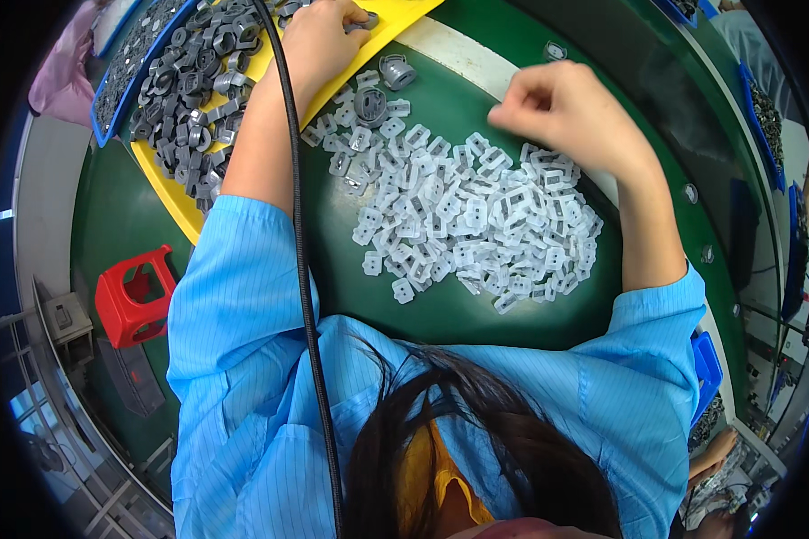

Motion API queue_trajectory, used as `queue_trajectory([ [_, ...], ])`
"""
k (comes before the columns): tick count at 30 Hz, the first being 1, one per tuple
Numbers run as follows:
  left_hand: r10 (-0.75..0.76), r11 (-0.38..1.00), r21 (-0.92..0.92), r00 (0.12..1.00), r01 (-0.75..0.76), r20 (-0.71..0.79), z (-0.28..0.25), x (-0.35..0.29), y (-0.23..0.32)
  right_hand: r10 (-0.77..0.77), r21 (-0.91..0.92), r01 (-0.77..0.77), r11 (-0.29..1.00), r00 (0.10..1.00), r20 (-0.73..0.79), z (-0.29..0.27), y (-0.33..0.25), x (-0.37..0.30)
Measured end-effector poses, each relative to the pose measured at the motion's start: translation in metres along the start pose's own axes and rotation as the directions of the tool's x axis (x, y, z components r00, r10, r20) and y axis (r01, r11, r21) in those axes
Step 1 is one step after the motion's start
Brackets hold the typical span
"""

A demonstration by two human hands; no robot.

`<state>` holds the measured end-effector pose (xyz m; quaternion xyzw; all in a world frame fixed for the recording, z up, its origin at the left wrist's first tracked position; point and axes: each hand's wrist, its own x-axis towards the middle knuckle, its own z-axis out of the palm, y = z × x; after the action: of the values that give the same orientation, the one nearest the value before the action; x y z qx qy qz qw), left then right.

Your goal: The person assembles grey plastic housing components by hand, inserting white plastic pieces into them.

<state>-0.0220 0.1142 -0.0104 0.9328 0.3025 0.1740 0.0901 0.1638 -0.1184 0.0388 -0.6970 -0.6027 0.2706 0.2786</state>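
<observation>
A red stool (128,305) stands left; upper left, a yellow tray (398,13) of grey parts (191,90). A black cable (298,193) crosses the left forearm (262,148). Top: left hand (322,40), fingers' grip unclear. Centre: whitish pieces (476,211) on the bench (355,287). Upper right: right hand (564,110), fingers curled, contents hidden.

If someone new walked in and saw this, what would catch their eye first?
Probably the big heap of small, whitish, translucent plastic pieces in the middle of the green worktop. Next would come the bright yellow tray at the upper left, loaded with dark grey plastic parts, with the left hand over it. The red plastic stool also stands out at the left.
</observation>
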Motion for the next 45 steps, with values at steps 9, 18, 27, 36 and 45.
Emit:
queue_trajectory([
  [9,-0.032,-0.389,-0.858,0.926,0.335,0.377,-0.022,-0.026,0.096,0.002,-0.135,0.013,0.991,0.994,0.111,0.007,-0.007,-0.004],
  [18,0.034,0.295,-0.945,0.987,0.137,0.154,0.024,-0.040,0.096,0.011,-0.114,0.002,0.993,0.994,0.112,0.014,-0.008,-0.003],
  [27,-0.052,0.386,-0.920,0.997,0.066,0.049,0.034,-0.038,0.098,0.136,0.692,-0.019,0.722,0.984,-0.115,-0.005,0.005,0.006],
  [36,0.014,0.802,-0.554,0.934,-0.224,-0.358,0.028,-0.042,0.118,-0.050,0.127,0.123,0.984,0.885,-0.464,0.020,0.010,0.012],
  [45,0.079,0.800,-0.519,0.910,-0.301,-0.406,0.025,-0.045,0.120,-0.024,0.010,0.033,0.999,0.886,-0.464,0.023,0.008,0.013],
])
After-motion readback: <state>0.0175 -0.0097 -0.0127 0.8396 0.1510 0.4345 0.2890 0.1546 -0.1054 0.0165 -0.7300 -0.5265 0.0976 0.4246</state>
